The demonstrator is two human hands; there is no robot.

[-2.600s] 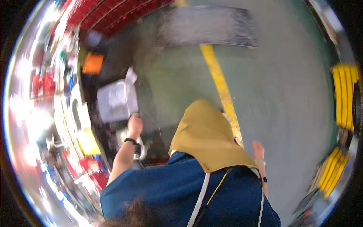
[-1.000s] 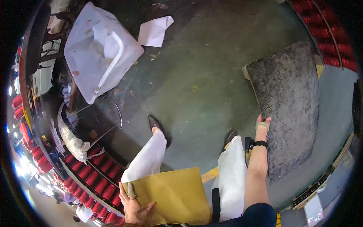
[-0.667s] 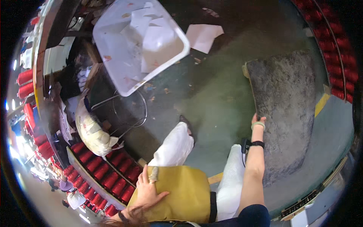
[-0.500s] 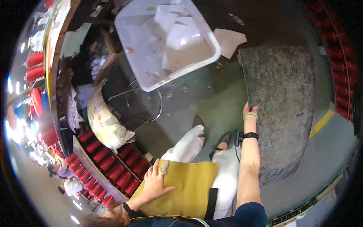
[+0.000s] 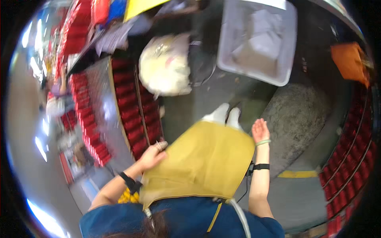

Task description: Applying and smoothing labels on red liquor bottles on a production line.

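My left hand (image 5: 152,156) is by the left edge of the yellow apron (image 5: 202,158) I wear. A pale wrap (image 5: 160,145) covers one of its fingertips. Its fingers are slightly blurred and loosely apart, and I see nothing in them. On the other side, my right hand (image 5: 260,131) hangs beside the apron, fingers stretched and palm partly showing, holding nothing. To its right is a grey mottled board (image 5: 297,119), and I cannot tell whether the hand touches it.
A white plastic tub (image 5: 223,47) with paper-like sheets stands ahead. Left of it sits a stuffed pale bag (image 5: 164,65). Rows of red thread spools (image 5: 129,103) line the left; more red spools (image 5: 349,170) curve along the right. An orange container (image 5: 349,61) is at far right.
My right hand has let go of the grey board's edge. My left hand has shifted off the apron's front to its side. I have turned right, and the tub appears farther right.
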